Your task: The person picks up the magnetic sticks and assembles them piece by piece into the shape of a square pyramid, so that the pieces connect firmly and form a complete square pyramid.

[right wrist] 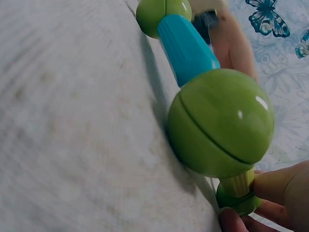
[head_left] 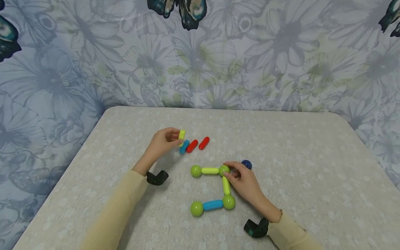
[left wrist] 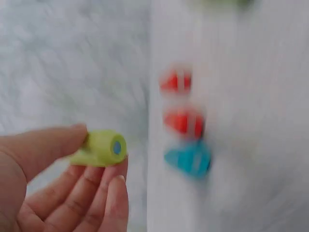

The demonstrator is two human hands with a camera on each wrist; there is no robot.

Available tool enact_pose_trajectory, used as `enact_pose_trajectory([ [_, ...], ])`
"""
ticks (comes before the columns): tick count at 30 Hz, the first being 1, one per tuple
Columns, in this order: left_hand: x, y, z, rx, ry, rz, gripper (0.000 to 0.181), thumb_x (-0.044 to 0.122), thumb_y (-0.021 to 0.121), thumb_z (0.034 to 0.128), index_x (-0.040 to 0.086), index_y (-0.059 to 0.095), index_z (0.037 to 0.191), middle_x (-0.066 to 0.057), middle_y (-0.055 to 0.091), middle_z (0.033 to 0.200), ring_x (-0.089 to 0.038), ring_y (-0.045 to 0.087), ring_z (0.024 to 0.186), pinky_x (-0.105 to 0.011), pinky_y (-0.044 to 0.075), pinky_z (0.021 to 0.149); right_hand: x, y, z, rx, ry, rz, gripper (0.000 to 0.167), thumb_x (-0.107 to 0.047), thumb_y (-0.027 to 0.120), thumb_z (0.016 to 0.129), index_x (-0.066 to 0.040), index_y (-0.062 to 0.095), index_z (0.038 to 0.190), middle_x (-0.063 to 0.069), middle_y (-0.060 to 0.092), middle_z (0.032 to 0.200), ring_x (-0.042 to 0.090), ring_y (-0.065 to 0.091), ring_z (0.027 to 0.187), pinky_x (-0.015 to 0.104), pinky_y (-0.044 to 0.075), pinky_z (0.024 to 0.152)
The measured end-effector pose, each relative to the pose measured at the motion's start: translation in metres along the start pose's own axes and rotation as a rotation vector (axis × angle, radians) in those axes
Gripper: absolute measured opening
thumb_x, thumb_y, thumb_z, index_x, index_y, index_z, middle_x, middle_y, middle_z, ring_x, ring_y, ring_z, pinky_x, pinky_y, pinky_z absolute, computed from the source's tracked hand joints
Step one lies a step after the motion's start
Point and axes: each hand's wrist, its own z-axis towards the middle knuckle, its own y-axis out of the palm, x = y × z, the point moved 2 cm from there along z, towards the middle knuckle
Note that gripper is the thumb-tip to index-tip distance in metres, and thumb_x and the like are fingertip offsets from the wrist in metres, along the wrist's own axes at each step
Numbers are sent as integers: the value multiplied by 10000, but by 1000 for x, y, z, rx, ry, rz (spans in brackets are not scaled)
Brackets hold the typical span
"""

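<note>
My left hand (head_left: 160,143) pinches a yellow-green magnetic rod (head_left: 182,134) between thumb and fingers, above the far part of the table. The left wrist view shows that rod's round end (left wrist: 117,147) with a bluish centre. My right hand (head_left: 247,182) holds the green ball (head_left: 223,169) at the upper right corner of a C-shaped chain. In the chain, two yellow-green rods (head_left: 210,171) and a blue rod (head_left: 213,205) join several green balls (head_left: 229,202). The right wrist view shows one green ball (right wrist: 221,123) large and close.
A loose blue rod (head_left: 183,148) and two red rods (head_left: 192,146) lie beside my left hand. Just beyond my right hand sits a dark blue ball (head_left: 247,164). Patterned cloth covers the table (head_left: 297,149), and a flowered wall (head_left: 218,62) stands behind it.
</note>
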Motion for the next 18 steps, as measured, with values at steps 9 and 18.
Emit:
enact_pose_trajectory([
  [9,-1,31,-87,-237,-128,-321,319,138,684,868,-71,608,1097,-78,655,915,-191,617,806,-262,506,673,0,0,-1,-3,10,6,283,-117,700,859,-91,655,1137,5,593,940,96,507,662,248,441,538],
  [18,-3,55,-108,-327,-148,-413,335,127,668,880,-108,591,1107,-83,661,891,-171,629,779,-246,516,672,-1,-3,2,1,5,11,283,-107,702,856,-78,657,1133,19,600,958,95,511,656,248,441,532],
])
